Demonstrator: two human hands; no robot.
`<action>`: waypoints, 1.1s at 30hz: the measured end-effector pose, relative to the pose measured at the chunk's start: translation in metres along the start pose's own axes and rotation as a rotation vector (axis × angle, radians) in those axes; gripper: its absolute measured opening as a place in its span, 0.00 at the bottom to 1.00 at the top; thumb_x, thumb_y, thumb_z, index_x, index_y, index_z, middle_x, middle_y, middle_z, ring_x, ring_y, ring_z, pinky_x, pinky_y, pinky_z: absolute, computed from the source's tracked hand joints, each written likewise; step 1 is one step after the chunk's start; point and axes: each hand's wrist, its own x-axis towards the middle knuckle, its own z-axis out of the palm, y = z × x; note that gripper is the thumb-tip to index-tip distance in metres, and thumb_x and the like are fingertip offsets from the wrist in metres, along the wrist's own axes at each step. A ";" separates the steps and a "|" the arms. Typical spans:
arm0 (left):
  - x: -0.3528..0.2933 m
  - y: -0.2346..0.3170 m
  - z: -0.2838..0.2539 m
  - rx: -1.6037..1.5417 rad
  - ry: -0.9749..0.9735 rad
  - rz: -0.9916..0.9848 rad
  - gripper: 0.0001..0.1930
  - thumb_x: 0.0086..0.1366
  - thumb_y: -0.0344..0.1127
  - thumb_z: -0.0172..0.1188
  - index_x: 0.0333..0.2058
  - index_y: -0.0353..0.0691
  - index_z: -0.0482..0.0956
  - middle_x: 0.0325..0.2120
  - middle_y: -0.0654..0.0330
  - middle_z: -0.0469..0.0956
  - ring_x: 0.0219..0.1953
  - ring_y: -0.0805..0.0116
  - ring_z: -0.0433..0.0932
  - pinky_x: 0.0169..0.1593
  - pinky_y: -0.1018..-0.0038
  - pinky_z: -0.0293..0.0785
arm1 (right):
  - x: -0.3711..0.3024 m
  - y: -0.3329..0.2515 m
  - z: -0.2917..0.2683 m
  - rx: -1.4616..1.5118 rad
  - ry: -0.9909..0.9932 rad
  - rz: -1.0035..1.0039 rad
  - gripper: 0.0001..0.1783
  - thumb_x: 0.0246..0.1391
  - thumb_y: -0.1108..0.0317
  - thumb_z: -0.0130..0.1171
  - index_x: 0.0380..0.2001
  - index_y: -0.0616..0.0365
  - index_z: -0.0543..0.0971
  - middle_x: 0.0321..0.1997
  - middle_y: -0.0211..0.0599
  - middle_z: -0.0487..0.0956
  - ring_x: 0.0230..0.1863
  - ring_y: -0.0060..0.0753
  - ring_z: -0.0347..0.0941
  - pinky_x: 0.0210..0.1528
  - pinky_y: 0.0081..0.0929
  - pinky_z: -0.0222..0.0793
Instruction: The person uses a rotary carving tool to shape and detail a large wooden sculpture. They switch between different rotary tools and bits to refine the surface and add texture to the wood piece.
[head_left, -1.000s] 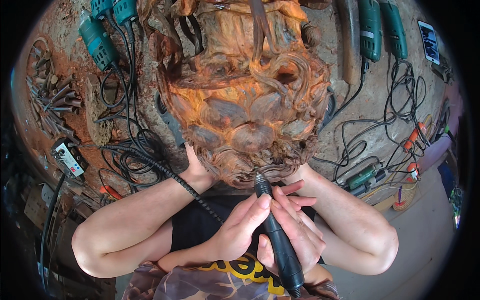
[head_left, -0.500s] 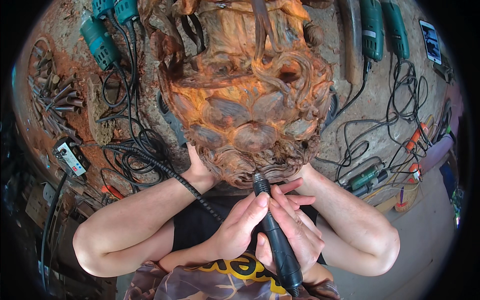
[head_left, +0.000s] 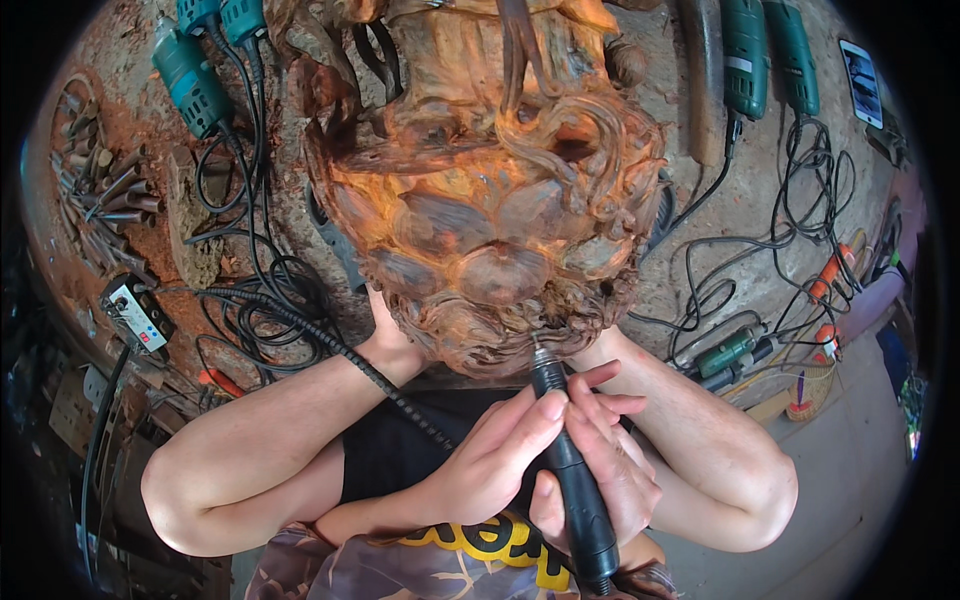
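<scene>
A large carved wooden piece (head_left: 500,270), orange-brown with rounded scale shapes and flowing curls, fills the upper middle. Both my hands close around a black pen-shaped rotary carving handpiece (head_left: 572,470), which slants up toward the carving. My left hand (head_left: 505,440) grips it from the left, its thumb lying along the upper part. From the right, my right hand (head_left: 612,460) wraps the barrel, with some fingers stretched past it. The handpiece's thin metal tip is at the carving's lower curled edge; whether it touches the wood I cannot tell.
My bent bare legs flank the carving. Green power tools (head_left: 195,85) lie upper left, with more green tools (head_left: 745,60) upper right. Black cables (head_left: 260,335) tangle at left. A power control box (head_left: 138,315), thin carving tools (head_left: 110,190) and a phone (head_left: 861,84) lie further out.
The handpiece and both hands have shifted a little to the right, its tip moving along the carving's lower edge. The carving appears slightly further left in view. Both grips stay closed.
</scene>
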 end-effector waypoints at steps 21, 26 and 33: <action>0.012 -0.004 0.007 -0.018 0.031 -0.022 0.33 0.87 0.52 0.33 0.74 0.28 0.58 0.69 0.41 0.71 0.69 0.57 0.73 0.73 0.62 0.65 | 0.002 0.012 -0.011 0.072 0.003 0.031 0.24 0.55 0.71 0.72 0.52 0.79 0.83 0.55 0.73 0.83 0.60 0.62 0.84 0.61 0.45 0.80; 0.013 -0.005 0.008 -0.037 0.048 -0.033 0.32 0.87 0.52 0.33 0.74 0.29 0.58 0.70 0.42 0.70 0.69 0.58 0.72 0.73 0.63 0.65 | 0.004 0.014 -0.011 0.078 0.040 0.026 0.25 0.54 0.70 0.72 0.51 0.78 0.83 0.55 0.72 0.83 0.60 0.61 0.84 0.61 0.45 0.80; 0.008 0.001 0.010 0.017 0.038 -0.031 0.33 0.86 0.55 0.34 0.65 0.26 0.67 0.72 0.36 0.64 0.73 0.49 0.68 0.75 0.56 0.63 | -0.007 0.019 -0.009 0.105 0.036 -0.039 0.26 0.56 0.68 0.72 0.53 0.77 0.82 0.56 0.73 0.83 0.60 0.62 0.84 0.62 0.47 0.80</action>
